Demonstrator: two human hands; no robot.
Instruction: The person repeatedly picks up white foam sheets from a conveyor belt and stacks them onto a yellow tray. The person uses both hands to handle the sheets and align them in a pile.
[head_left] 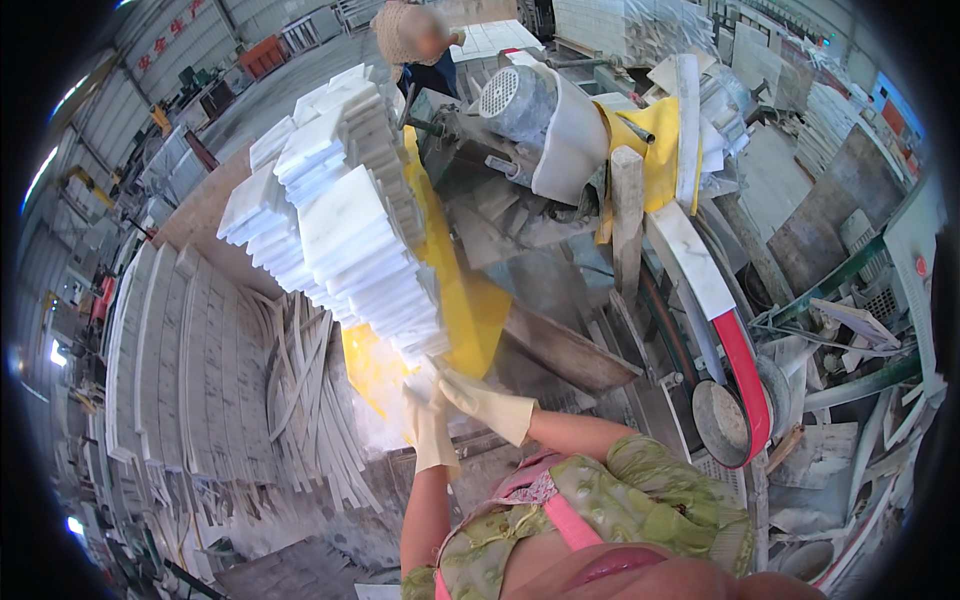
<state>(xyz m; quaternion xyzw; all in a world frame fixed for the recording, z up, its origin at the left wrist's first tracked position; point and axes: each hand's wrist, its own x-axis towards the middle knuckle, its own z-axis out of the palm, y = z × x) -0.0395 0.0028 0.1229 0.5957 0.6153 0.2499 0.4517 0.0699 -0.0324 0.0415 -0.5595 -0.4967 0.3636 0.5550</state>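
Well to the left of the hands, long pale stone strips are seen laid side by side in curved rows, with thinner offcuts heaped loosely between them and the hands. Just above the hands, a stepped stack of white marble tiles is held up at a tilt, and a yellow sheet is seen behind and under it.

As for progress: a large stack has already been built up, and the strips to the left are already laid out; whether more pieces are to be added cannot be judged from this view. The stack is judged to be in mid-handling, not yet set down flat.

The left hand (in a pale rubber glove) is raised on a near-vertical forearm, its fingers pressed up against the lower end of the stack; how far they are curled cannot be told. The right hand, gloved alike, is brought across from a bent arm in a green patterned sleeve, lying just beside the left and touching the same lower edge, the fingers fairly flat.

To the right of the hands, a stone-cutting machine with a grey motor is seen, and further right a red-edged belt over a round pan. Beyond the machine, another person is at work.
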